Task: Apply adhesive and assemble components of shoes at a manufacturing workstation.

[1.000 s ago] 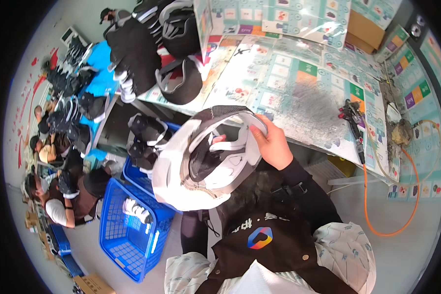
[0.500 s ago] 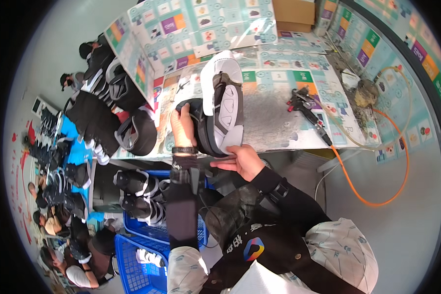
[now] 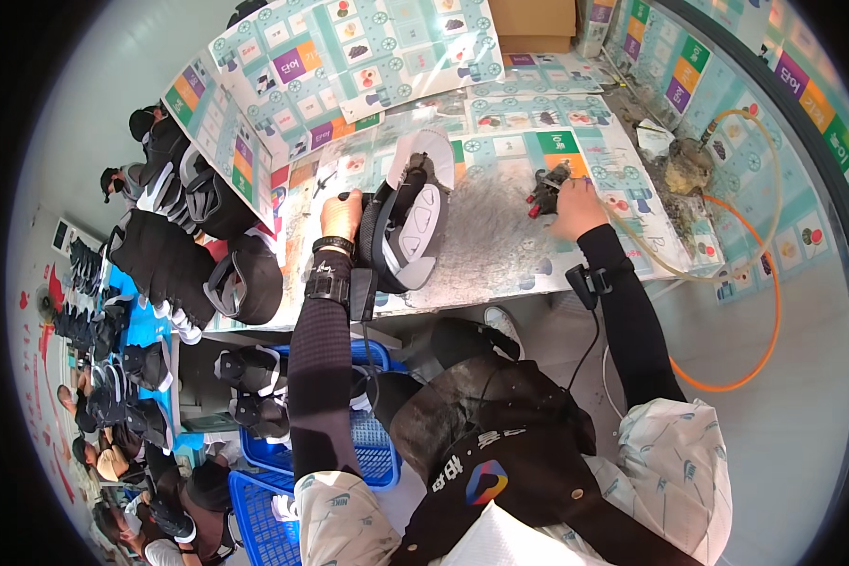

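Observation:
A black, white and grey shoe (image 3: 413, 222) is tilted on its side over the worktable, its pale sole part facing me. My left hand (image 3: 340, 217) is closed round its black edge at the left. On the right, my right hand (image 3: 578, 209) is wrapped round the handle of a black spray gun with red knobs (image 3: 545, 192). The gun's head points left, toward the shoe, and most of its grip is hidden under my fingers.
The worktable (image 3: 500, 222) has a stained printed covering and upright printed panels (image 3: 415, 52) behind. An orange hose (image 3: 774, 321) loops down at the right. More black shoes (image 3: 255, 278) stand at the left, above blue baskets (image 3: 264, 514). Other people (image 3: 113, 462) sit farther left.
My right hand has left the shoe, moved right and taken hold of the spray gun. My left hand still holds the shoe, now shifted slightly and turned.

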Tool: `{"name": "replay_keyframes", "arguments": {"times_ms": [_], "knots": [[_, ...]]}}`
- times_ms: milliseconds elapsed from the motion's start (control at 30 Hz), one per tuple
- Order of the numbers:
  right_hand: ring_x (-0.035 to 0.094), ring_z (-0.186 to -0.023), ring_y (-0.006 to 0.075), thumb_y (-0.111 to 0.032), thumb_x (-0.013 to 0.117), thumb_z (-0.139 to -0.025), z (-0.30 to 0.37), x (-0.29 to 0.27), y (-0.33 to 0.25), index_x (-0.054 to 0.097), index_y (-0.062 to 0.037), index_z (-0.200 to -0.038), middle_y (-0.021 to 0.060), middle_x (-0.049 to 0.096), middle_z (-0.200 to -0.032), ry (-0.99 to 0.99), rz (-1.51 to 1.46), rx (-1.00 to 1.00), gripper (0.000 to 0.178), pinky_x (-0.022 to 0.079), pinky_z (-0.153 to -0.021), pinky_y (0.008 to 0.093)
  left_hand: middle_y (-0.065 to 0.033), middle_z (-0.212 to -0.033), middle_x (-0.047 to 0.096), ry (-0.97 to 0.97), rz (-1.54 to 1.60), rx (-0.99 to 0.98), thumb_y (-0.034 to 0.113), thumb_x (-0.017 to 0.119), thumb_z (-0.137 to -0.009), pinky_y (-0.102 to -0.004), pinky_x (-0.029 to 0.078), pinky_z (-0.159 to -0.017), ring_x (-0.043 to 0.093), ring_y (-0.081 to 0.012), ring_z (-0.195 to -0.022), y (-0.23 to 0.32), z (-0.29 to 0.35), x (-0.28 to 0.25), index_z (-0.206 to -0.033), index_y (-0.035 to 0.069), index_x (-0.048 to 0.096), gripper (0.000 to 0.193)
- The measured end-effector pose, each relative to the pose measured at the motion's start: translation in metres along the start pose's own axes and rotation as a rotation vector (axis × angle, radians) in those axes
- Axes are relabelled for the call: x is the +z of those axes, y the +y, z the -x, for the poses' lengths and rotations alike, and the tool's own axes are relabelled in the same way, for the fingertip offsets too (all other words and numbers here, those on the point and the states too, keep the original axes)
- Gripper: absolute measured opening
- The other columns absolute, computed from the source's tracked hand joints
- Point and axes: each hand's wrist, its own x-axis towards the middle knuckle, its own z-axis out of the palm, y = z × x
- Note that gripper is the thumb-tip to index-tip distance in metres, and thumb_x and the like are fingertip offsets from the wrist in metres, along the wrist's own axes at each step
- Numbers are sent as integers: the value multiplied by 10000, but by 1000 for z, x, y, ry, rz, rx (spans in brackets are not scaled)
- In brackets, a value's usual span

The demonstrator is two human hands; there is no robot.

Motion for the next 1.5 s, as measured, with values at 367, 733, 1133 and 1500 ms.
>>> {"name": "replay_keyframes", "arguments": {"times_ms": [367,733,1133,1500], "knots": [[759,-879,308,-145,639,-865,-7,-57,-8,643,61,-1095,165,767,-987,139,-326,119,309,603,-776,453,-276,-925,755,16,-7,69,406,676,-879,-445,538,-873,741,-403,-929,6,10,-6,-932,-57,762,474],[667,-644,162,-88,673,-828,82,-70,-92,698,36,-1015,93,689,-762,-128,-1010,-112,226,521,-595,324,-277,-941,756,-53,-28,34,365,672,-883,-440,543,-879,745,-399,-930,25,19,-8,-938,-56,761,434],[577,-606,326,-129,698,-822,89,-67,-99,673,33,-927,191,619,-692,-18,-916,-246,195,469,-628,413,-287,-946,752,-23,-33,32,366,679,-864,-442,545,-885,745,-410,-943,29,27,-9,-938,-56,760,437],[596,-645,335,-124,679,-819,95,-60,-110,678,9,-922,195,605,-697,-253,-885,-321,168,478,-656,408,-311,-1030,740,-20,1,77,395,690,-854,-445,539,-940,720,-438,-1044,18,20,-4,-1017,-77,736,502]]}}
